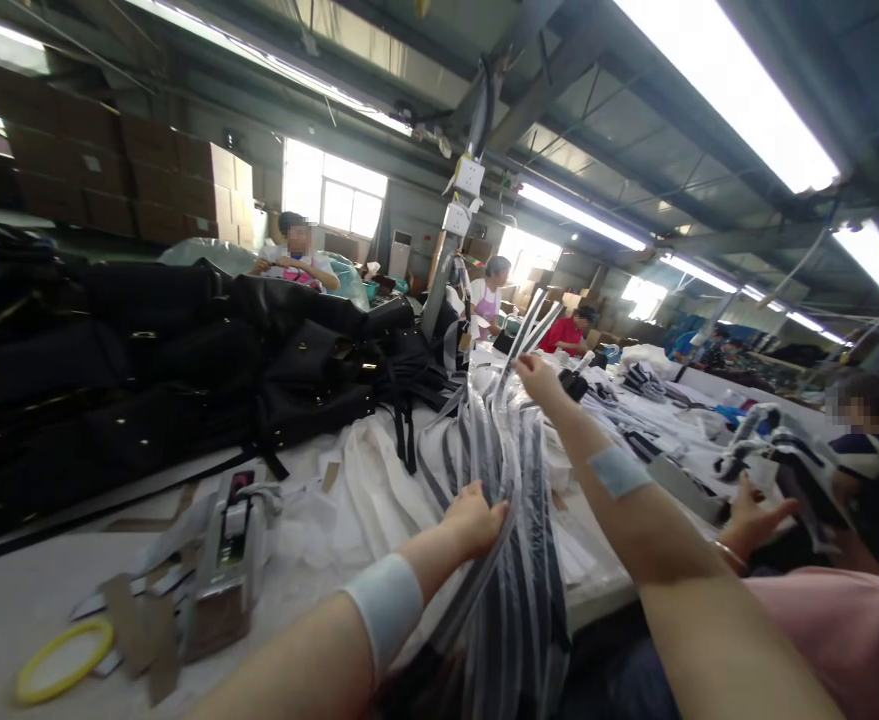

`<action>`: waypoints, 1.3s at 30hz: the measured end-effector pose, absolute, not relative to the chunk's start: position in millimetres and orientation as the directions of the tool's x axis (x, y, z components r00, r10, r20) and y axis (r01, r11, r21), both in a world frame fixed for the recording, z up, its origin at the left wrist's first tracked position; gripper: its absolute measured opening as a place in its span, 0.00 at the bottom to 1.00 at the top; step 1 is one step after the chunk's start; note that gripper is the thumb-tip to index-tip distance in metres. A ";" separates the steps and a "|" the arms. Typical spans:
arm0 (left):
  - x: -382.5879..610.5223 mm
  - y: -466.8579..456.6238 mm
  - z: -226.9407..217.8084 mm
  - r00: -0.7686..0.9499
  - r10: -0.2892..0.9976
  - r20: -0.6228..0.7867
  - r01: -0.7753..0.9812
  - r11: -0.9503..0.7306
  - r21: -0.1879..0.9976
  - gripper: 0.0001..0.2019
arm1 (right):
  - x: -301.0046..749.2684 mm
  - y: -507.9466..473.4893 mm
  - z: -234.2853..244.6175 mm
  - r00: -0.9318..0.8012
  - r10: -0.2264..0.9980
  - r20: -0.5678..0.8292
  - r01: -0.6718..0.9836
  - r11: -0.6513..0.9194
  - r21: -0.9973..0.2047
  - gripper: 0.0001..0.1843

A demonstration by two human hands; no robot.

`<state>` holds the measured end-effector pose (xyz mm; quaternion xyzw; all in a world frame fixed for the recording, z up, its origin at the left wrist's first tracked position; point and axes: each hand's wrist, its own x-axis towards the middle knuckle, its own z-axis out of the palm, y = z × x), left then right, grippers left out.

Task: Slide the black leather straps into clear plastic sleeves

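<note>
We see glossy, grey-and-white strips (536,530) spilling over the worktable (30,585) edge, our left hand (476,520) grasping them midway, our right hand (536,380) pinching their upper ends. Beyond piled black bags (158,345), stacked cardboard boxes (158,165) hide their contents

Holds both forearms (664,540) outstretched, slanting inward, with the left hand (475,522) curled lower and nearer and the right hand (538,380) pinched higher, farther forward.

black bags (146,370) heaped left — yellow ring (25,688) on table (4,595) — cartons (161,175) stacked behind
</note>
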<state>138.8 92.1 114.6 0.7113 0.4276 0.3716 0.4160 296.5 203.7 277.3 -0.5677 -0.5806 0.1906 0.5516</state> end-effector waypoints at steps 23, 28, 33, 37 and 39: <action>48.2 63.2 3.3 0.601 0.794 0.084 0.731 -0.590 0.343 0.10 | 290.3 83.3 0.8 -0.441 0.844 0.305 0.828 0.513 -0.226 0.07; 68.0 64.8 -0.1 0.773 0.623 0.117 0.593 -0.776 0.215 0.08 | 306.3 69.5 -0.2 -0.366 0.856 0.367 0.842 0.472 -0.261 0.08; 63.1 62.1 0.3 0.779 0.612 0.136 0.587 -0.789 0.184 0.07 | 310.8 59.8 -1.6 -0.329 0.854 0.404 0.833 0.464 -0.302 0.06; 51.0 55.0 1.1 0.707 0.687 0.167 0.644 -0.723 0.251 0.08 | 305.2 55.6 -0.4 -0.289 0.848 0.445 0.826 0.456 -0.331 0.07; 43.3 47.1 1.5 0.646 0.739 0.191 0.674 -0.670 0.310 0.06 | 298.5 53.0 2.9 -0.274 0.838 0.471 0.808 0.467 -0.360 0.07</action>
